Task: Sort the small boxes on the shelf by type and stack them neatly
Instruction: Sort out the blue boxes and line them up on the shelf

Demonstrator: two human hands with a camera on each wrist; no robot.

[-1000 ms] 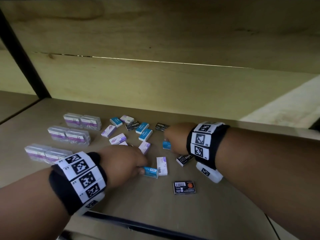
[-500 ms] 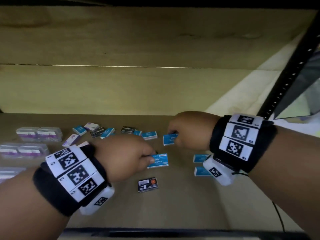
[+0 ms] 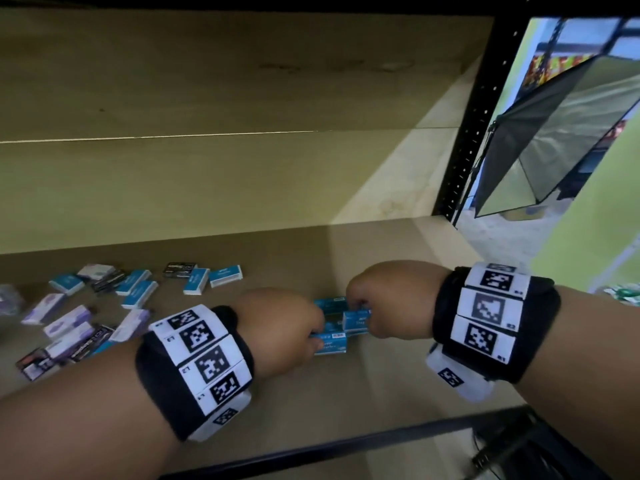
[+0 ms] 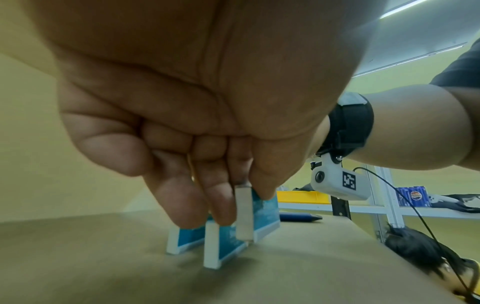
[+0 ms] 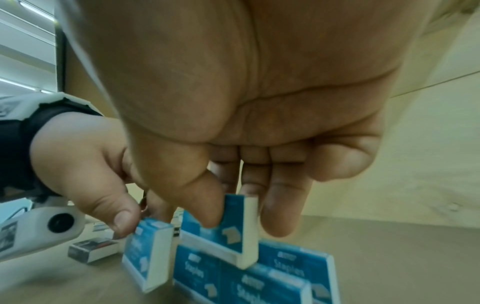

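At the centre of the head view, both hands met over a small cluster of blue boxes (image 3: 330,329) on the shelf (image 3: 346,393). The left hand (image 3: 280,329) pinched one blue box (image 4: 262,214) between thumb and fingertips; the right hand (image 3: 388,301) pinched another (image 5: 228,230) the same way, tilted above boxes lying flat, probably to add it to a like-with-like stack. Those flat boxes read "Staples". Purple, black and more blue boxes (image 3: 135,292) lay scattered at the left, apparently unsorted.
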